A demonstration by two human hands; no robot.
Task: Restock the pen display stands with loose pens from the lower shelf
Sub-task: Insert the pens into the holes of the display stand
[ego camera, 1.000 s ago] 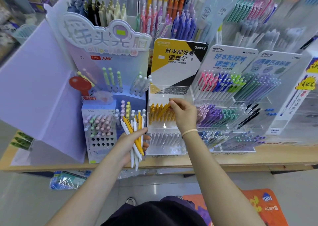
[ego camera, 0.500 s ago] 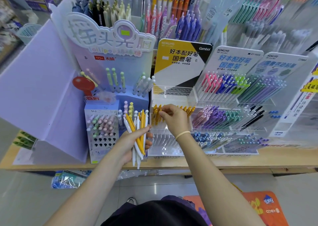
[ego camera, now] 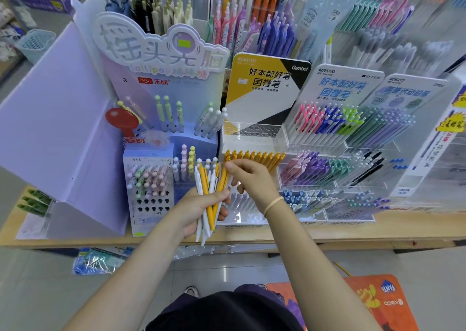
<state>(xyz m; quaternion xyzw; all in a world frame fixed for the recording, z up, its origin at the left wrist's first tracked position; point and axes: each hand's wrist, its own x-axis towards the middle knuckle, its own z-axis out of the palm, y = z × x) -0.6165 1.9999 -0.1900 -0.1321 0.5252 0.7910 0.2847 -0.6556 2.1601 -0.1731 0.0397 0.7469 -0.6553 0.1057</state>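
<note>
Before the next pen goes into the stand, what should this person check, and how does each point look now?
1. Left hand grips the bundle of yellow and white pens firmly: ok.
2. Right hand has reached the bundle, fingers at a yellow pen's top: ok.
3. Only one pen pinched: cannot tell.
4. Row of yellow pens in the clear stand has a free slot: cannot tell.
5. Upper tier of that stand has free holes: ok.
6. Path from bundle to stand unobstructed: ok.

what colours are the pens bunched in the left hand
Yellow and white pens in the left hand, clearest in the head view.
</note>
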